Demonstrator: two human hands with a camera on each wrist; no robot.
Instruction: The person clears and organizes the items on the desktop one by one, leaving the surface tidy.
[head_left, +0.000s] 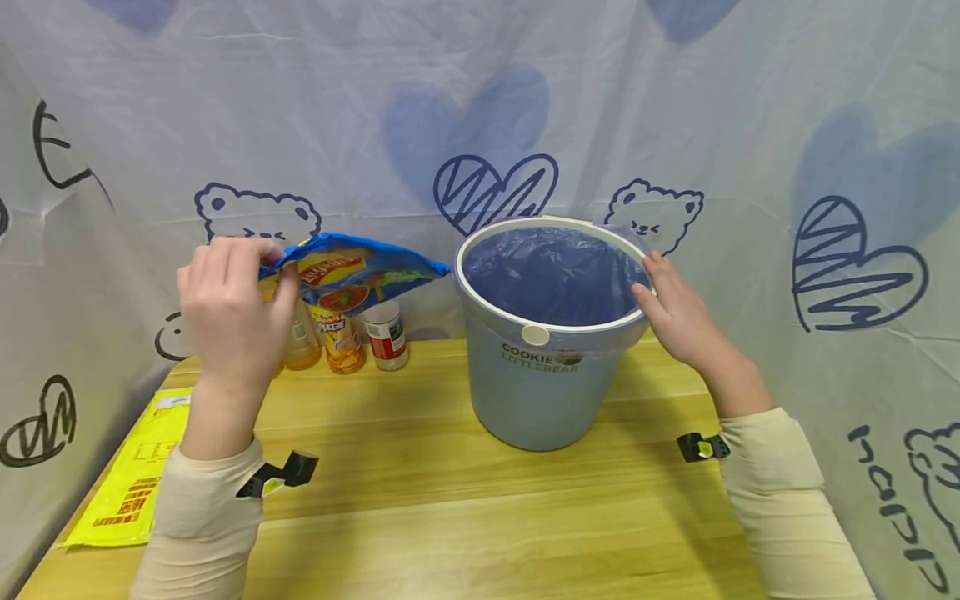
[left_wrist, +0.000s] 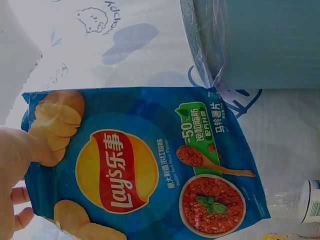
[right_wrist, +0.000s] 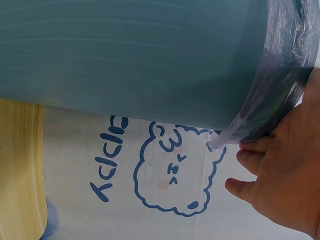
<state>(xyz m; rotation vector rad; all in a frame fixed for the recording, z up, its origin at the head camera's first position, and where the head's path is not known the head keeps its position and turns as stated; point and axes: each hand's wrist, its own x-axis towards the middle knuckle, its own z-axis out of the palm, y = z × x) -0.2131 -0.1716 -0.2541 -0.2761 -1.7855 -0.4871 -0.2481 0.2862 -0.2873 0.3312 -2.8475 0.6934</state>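
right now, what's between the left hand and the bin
The blue chip bag lies between the left hand and the bin, as the head view shows.

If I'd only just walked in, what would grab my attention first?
Most likely the bright blue chip bag, held by the left hand left of the bin. Next, that bin itself on the wooden table, lined with thin plastic, the right hand touching it. A vivid yellow packet lies at the table's left edge.
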